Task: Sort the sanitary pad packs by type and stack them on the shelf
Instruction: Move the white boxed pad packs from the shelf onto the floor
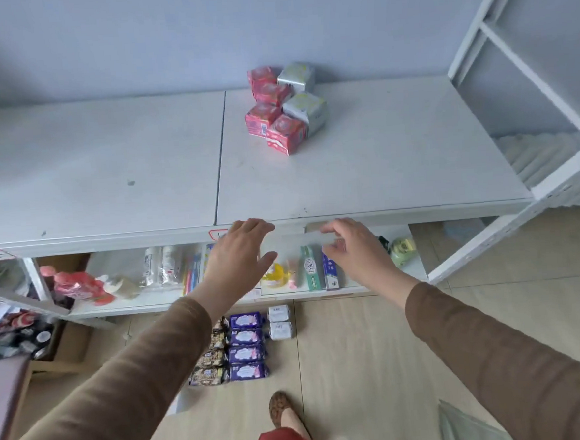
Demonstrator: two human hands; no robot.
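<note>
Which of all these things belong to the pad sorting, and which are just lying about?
Part of the job:
red square pad packs and silver-grey pad packs on the white shelf top
purple pad packs, dark patterned packs and small white packs on the floor

Just lying about:
green toothpaste box
yellow soap
pink pouches
toothbrushes

Your left hand (239,254) and right hand (356,249) block part of the lower shelf (133,303); goods behind them can't be made out. Both hands are motion-blurred, and the fingers (330,230) smear at the shelf edge. The red-bordered label (218,233) is half covered by your left hand, its text unreadable. Print on the red packs (276,117) and silver packs (302,93) is too small to read, same for the purple packs (246,346) on the floor. The box of clutter (22,338) at the left is cut off and blurred.
</note>
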